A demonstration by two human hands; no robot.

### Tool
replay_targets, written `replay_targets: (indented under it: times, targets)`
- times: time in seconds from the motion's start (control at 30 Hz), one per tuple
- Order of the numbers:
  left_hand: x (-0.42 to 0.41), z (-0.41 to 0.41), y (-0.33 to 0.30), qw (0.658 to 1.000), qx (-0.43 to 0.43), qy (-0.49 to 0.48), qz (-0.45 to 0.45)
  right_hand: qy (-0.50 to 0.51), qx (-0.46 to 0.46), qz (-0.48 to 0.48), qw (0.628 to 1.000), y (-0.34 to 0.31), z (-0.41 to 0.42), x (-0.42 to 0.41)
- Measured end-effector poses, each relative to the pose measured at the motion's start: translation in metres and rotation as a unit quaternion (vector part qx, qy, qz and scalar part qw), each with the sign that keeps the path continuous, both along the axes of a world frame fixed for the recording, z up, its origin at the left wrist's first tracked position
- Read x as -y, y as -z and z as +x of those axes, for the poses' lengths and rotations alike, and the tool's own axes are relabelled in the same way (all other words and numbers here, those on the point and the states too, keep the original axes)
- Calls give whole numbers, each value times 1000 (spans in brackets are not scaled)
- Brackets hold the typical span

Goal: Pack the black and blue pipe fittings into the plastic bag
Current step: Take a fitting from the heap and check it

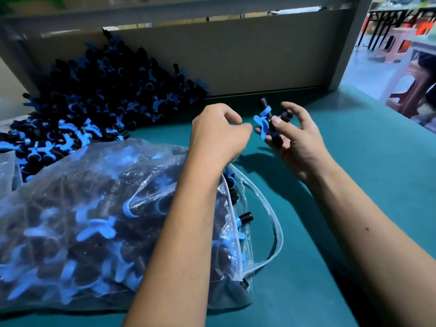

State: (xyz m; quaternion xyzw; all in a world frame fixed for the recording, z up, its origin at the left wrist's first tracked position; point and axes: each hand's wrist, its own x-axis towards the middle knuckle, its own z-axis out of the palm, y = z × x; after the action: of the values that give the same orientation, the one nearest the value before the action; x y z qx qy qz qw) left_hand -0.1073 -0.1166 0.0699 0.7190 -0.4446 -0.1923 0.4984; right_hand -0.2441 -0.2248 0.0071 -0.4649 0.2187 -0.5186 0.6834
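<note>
A large heap of black and blue pipe fittings (101, 95) lies at the back left of the green table. In front of it a clear plastic bag (99, 208) lies on its side, stuffed with fittings, its mouth facing right. My right hand (297, 140) holds a few fittings (271, 125) above the table, thumb pressed on them. My left hand (219, 131) hovers just left of them with fingers curled; what is in its grasp, if anything, is hidden.
A grey cardboard wall (236, 60) stands along the back of the green table (354, 185). The table's right edge drops off toward plastic stools (408, 83) on the floor. Another clear bag edge (7, 168) shows at the far left.
</note>
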Motion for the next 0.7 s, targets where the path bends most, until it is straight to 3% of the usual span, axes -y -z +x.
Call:
replay_targets:
  times: [0.1,0.27,0.43,0.7]
  targets:
    - [-1,-2,4,998,10,34,45,-52,62,16,997,-10,9,-16]
    - [0,-1,3,998,-52,13,-24,-38,86,67,993,-12,23,-29]
    - [1,0,8,998,-59,24,-28,-51,159,88,982,-13,30,-37]
    - [1,7,5,992,-95,1,-85,-7,33,25,999,-8,23,-31]
